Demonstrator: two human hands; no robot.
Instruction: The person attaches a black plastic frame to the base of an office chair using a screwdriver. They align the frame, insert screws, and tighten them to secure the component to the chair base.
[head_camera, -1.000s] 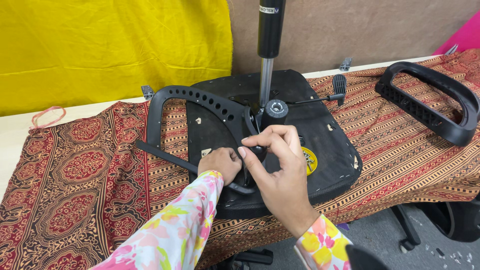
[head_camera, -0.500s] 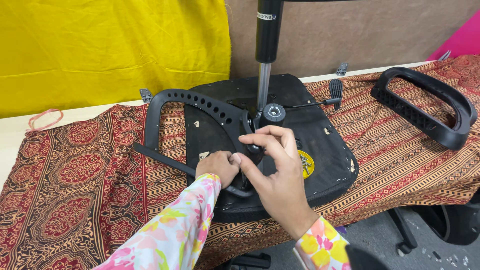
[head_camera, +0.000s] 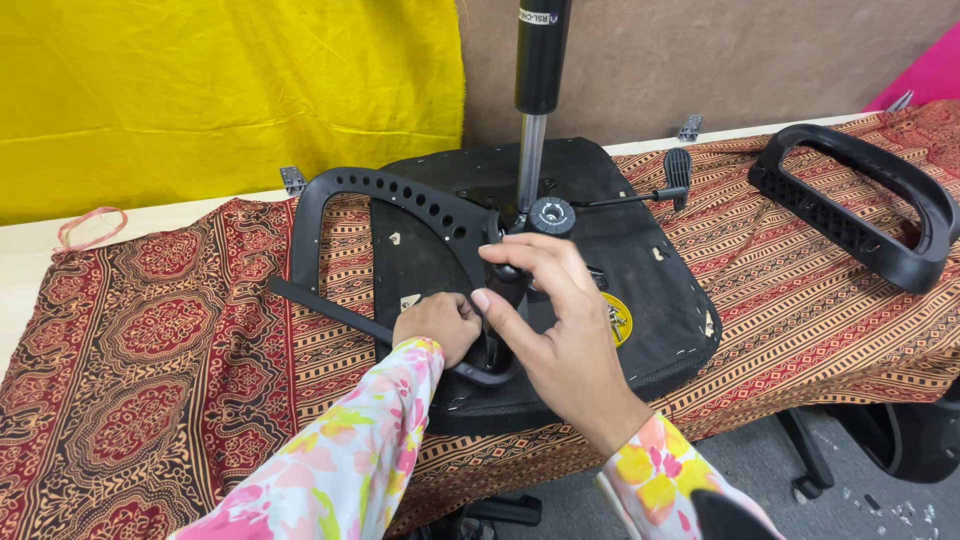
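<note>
Patterned cloth (head_camera: 150, 380) under the seat base (head_camera: 650, 300); my right hand (head_camera: 560, 320) has shifted, pinching the knob (head_camera: 505, 280), left hand (head_camera: 435, 325) clenched on the armrest (head_camera: 400, 195).

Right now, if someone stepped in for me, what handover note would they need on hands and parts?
Left hand: closed on the lower end of the armrest lying on the upturned seat base.
Right hand: fingers on the black part at the foot of the gas cylinder.
Second armrest: loose on the patterned cloth, far right.
Done: cylinder stands upright in the mechanism.
Left: first armrest looks unfixed; second untouched.
</note>
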